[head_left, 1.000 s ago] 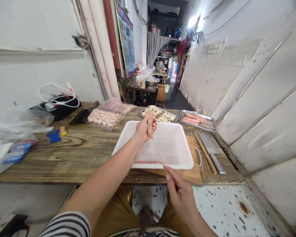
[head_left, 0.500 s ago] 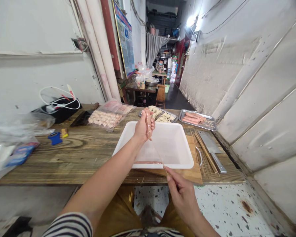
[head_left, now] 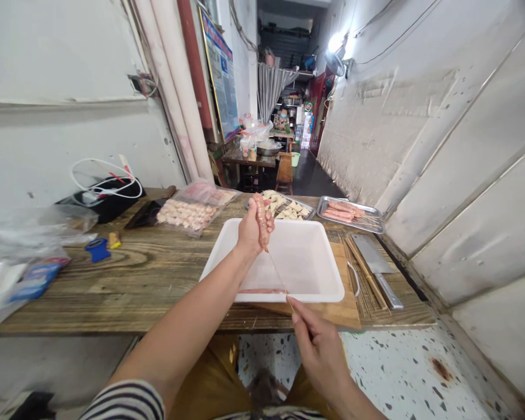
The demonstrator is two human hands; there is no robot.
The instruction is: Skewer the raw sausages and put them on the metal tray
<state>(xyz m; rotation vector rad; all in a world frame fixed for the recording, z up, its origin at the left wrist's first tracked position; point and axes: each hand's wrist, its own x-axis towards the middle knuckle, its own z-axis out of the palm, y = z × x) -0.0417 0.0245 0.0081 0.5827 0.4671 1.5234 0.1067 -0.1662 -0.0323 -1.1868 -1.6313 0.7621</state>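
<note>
Clamped tight, the left hand [head_left: 250,232] wraps a pink raw-meat strip [head_left: 261,221] on a thin bamboo skewer [head_left: 276,271], the right hand [head_left: 319,344] pinching its end.

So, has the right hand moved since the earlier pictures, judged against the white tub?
Yes, the right hand shifted slightly left along the white tub's front rim.

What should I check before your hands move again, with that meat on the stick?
Left hand closed around the pink ground meat: ok.
Right hand pinching the thin bamboo skewer: ok.
Meat even along the skewer: cannot tell, the fingers hide part of it.
White plastic tray sitting flat on the wooden cutting board: ok.
Cleaver lying away from both hands: ok.
</note>
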